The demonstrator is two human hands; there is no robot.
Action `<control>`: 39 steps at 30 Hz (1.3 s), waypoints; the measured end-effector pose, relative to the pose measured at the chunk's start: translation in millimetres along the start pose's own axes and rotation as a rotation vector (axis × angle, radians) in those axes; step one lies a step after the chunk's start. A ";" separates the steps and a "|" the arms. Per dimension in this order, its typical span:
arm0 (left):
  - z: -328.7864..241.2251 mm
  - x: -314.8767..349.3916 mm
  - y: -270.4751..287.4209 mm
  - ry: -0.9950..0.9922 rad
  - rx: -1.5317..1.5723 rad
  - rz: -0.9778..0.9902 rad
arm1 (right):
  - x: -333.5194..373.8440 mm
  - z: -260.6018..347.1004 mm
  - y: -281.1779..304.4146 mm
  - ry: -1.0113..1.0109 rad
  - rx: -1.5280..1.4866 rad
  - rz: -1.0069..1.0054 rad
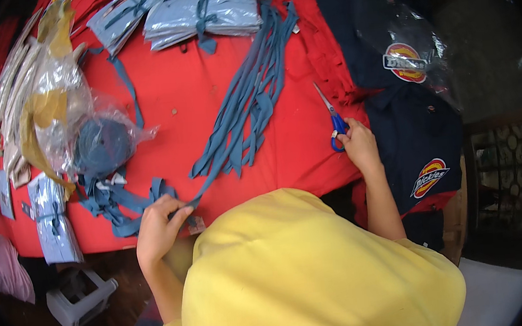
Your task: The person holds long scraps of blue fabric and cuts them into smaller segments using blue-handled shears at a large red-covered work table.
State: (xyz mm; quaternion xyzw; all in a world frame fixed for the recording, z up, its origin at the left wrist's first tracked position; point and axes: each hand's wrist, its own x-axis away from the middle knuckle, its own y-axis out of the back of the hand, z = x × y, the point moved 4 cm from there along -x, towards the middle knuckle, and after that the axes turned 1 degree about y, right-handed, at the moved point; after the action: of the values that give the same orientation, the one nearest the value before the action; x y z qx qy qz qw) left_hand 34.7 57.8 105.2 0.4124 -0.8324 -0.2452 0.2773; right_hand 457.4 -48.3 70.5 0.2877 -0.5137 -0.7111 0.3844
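Observation:
Near the table's front edge, my left hand [161,227] is closed, thumb against fingers, on a blue fabric strip [203,190]. To its right, the strip runs up toward a long bundle of cut blue strips [245,104] spread across the red cloth. More tangled blue strip [110,207] lies left of this hand. Farther right, my right hand [359,145] grips the blue handles of a pair of scissors [337,123]. Their metal blades point away from me and slightly left. A rolled coil of blue strip [103,144] sits in a clear plastic bag beyond my left hand.
Folded light-blue packs [201,19] tied with blue strips lie at the back; another tied pack [55,219] is at the left. Dark garments [410,128] are stacked along the right. A white stool [81,296] stands below, near another person's pink clothing [6,266].

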 end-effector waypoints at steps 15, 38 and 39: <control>15.0 -24.9 -17.2 0.104 1.010 -0.201 | 47.4 149.5 -53.7 0.172 -1.167 1.448; 1.0 -24.6 -25.6 0.102 0.815 -0.177 | -9.8 57.8 -4.5 0.061 -0.694 0.087; -2.8 -27.1 -25.4 0.068 0.778 -0.170 | -15.6 39.8 -1.4 0.093 -0.345 0.016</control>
State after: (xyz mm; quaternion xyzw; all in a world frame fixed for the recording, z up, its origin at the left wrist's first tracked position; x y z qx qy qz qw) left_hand 64.3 65.8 84.0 0.5618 -0.8165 0.0801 0.1063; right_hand 433.5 -14.7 81.6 0.2460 -0.3679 -0.7714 0.4572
